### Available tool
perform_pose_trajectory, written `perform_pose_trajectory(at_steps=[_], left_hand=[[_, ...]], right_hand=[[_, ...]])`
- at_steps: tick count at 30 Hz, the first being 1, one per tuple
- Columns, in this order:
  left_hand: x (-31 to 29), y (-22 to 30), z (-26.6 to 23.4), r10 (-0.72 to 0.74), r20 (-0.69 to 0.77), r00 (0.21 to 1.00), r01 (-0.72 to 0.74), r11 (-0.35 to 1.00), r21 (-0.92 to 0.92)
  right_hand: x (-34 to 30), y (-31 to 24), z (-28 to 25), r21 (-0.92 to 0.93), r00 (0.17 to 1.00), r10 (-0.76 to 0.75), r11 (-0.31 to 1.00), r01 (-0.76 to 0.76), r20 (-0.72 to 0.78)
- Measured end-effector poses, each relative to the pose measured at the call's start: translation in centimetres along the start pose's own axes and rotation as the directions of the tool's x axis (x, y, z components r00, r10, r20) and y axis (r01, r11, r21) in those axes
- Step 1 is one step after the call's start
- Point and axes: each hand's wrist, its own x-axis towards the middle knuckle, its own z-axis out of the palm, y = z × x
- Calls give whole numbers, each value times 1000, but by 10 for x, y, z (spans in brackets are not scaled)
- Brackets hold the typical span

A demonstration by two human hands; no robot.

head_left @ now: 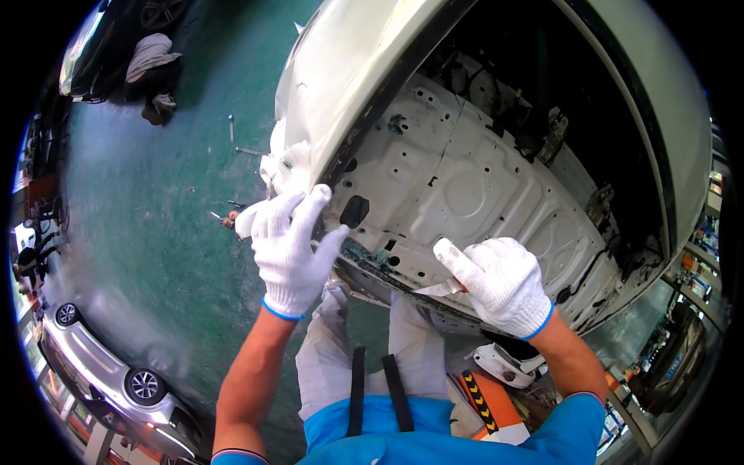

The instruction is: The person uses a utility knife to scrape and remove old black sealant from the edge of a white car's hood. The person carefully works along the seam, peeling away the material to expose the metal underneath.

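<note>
My left hand (294, 248), in a white knit glove, is at the left corner of the car's rear opening. Its fingers are apart, and no held thing shows in it. In its matching glove, my right hand (504, 283) is closed round a knife (442, 289) over the opening's near edge. The knife's pale blade points left; a bit of reddish handle shows and the rest is hidden in the fist. Before me stands the cream-white car body (364, 54). Its bare, stamped metal floor (465, 198) has holes and dark smudges. Dark greenish residue (364, 256) lines the near edge.
Loose tools (231, 128) lie on the green floor (194, 232) at left. A silver car (108, 372) stands lower left. Someone crouches (151, 70) by a dark car at upper left. An orange box (488, 399) and a white car part (504, 366) are beside my legs.
</note>
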Motion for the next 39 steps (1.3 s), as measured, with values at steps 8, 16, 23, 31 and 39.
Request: perform_pose_trajectory(at_steps=[8, 16, 23, 31, 39], left_hand=[[7, 47, 15, 349, 212, 913, -175, 804, -568], [-26, 62, 26, 295, 233, 927, -153, 863, -482], [-70, 51, 43, 123, 267, 956, -11, 923, -385], [-100, 19, 40, -231, 487, 842, 279, 960, -27], [-39, -10, 29, -249, -1, 968, 249, 968, -4]], right_hand=[[1, -2, -2, 54, 988, -77, 996, 70, 131], [-19, -7, 15, 240, 977, -18, 970, -34, 212], [-54, -13, 28, 257, 925, 188, 925, -280, 331], [-69, -6, 36, 159, 756, 416, 816, -555, 506], [-43, 10, 53, 323, 681, 451, 640, -697, 577]])
